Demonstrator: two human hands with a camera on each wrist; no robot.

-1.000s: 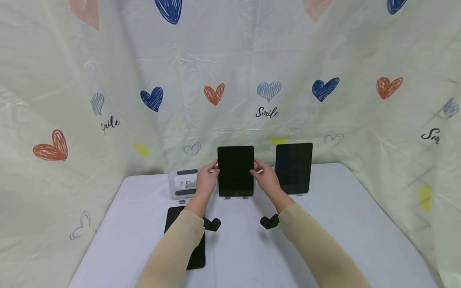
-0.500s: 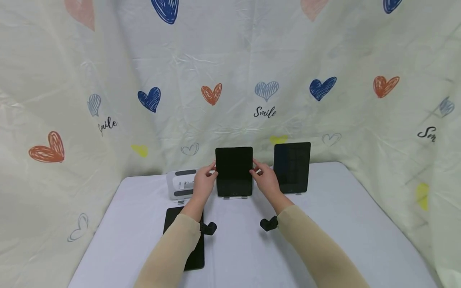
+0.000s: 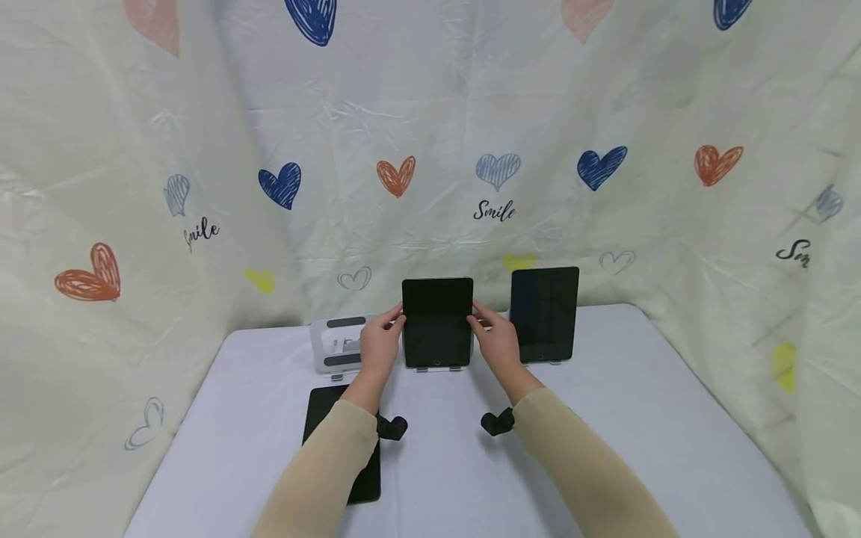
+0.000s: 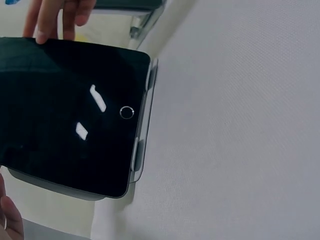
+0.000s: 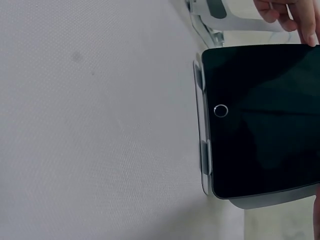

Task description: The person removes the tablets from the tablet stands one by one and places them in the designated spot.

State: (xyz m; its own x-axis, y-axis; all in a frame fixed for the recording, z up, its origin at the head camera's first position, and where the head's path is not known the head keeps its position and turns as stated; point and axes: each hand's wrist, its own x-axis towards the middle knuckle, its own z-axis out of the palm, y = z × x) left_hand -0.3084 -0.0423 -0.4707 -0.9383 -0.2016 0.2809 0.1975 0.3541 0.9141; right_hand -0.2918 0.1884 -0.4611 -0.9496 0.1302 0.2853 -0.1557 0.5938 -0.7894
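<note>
Straight ahead of the person, in the head view, I see the middle tablet (image 3: 438,329) standing on a holder (image 3: 456,368) at the far side of the white surface (image 3: 430,456), squarely between the two hands. Its long axis runs up and away from the person, home button at the foot, and the left hand (image 3: 380,344) pinches one long edge while the right hand (image 3: 499,342) pinches the other, at about the same height. Both are touching it, so neither is nearer; to my eye, that even, facing grip on the long edges is what any shift of the tablet would hinge on. Just beside the left hand is a white stand with dark pads (image 3: 343,360); near the right hand rises another upright tablet (image 3: 546,314), while a flat tablet (image 3: 367,476) lies partly under the left sleeve (image 3: 323,471). From the left wrist, the screen shows close up, its home button (image 4: 127,112) by the holder's lip, with the right hand's fingertips on the far edge; only a bit of the left hand enters at the lower left, its contact cut off. From the right wrist, the left hand comes in at the top, a fingertip on the tablet's edge, and just a sliver of the right hand shows at the lower right, where I cannot tell its hold.
</note>
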